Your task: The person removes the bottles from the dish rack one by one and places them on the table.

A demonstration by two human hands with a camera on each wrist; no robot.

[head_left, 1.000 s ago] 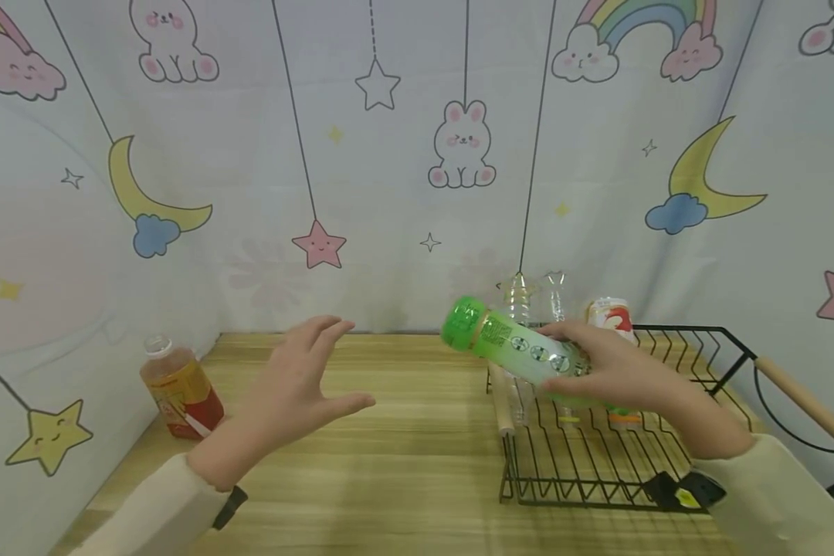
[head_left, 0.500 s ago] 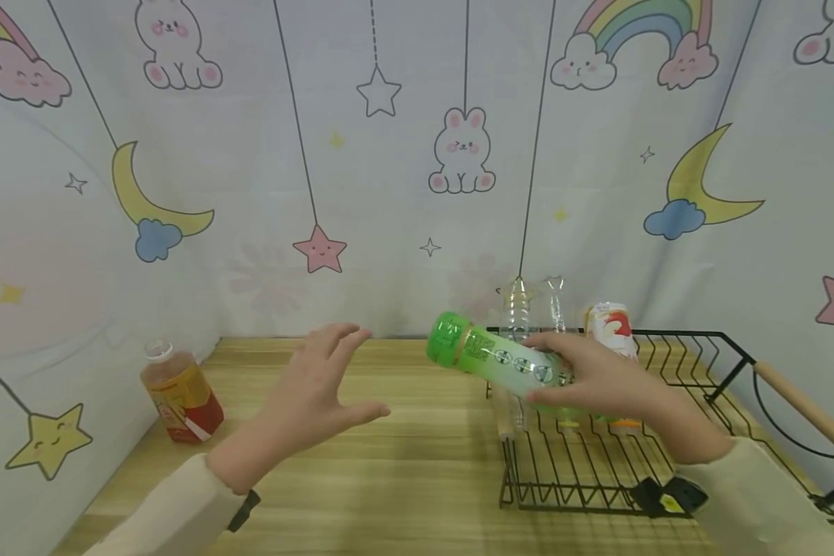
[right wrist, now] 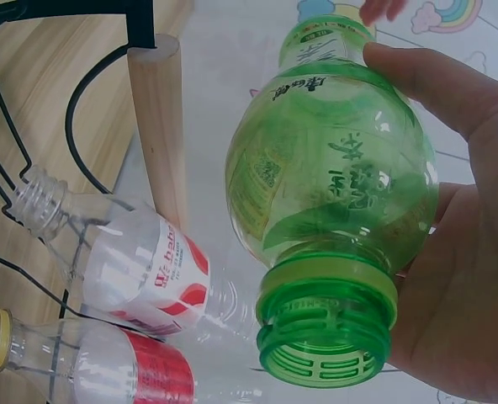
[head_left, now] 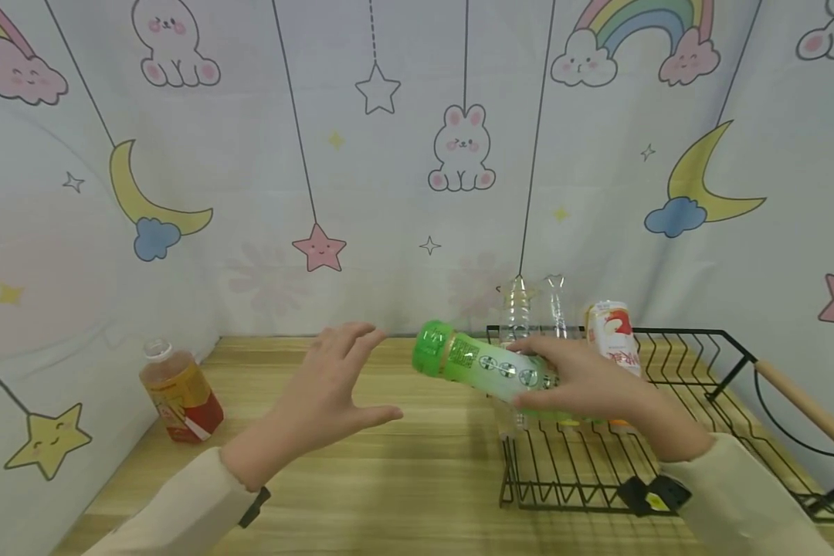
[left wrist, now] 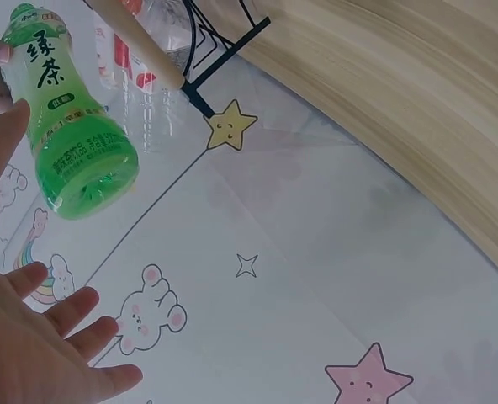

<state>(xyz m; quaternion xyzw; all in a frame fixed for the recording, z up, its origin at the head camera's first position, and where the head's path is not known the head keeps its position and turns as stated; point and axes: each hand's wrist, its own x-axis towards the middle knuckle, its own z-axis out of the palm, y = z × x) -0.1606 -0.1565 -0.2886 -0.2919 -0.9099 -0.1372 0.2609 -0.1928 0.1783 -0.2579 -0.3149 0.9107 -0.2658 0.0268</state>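
Observation:
A green tea bottle [head_left: 486, 363] with an uncapped mouth tilts in the air over the table, its solid green base toward the left. My right hand [head_left: 591, 378] grips it around the body from the right. In the right wrist view, the bottle's mouth [right wrist: 325, 353] faces the camera and the thumb [right wrist: 426, 80] lies along its side. My left hand [head_left: 320, 390] is held up with fingers spread and thumb apart, a short gap left of the base. The left wrist view has the spread fingers [left wrist: 72, 311] below the bottle, holding nothing.
A black wire rack [head_left: 584, 507] with wooden handles stands on the wooden table [head_left: 389, 502] at right. It holds clear bottles [head_left: 517, 313] and a white-and-red bottle [head_left: 611, 328]. An uncapped bottle with an orange-red label [head_left: 184, 394] stands far left. A cartoon-print cloth [head_left: 389, 177] hangs behind.
My right hand has carried the green tea bottle leftward and slightly down, away from the rack. My left hand has moved right, narrowing the gap between the two.

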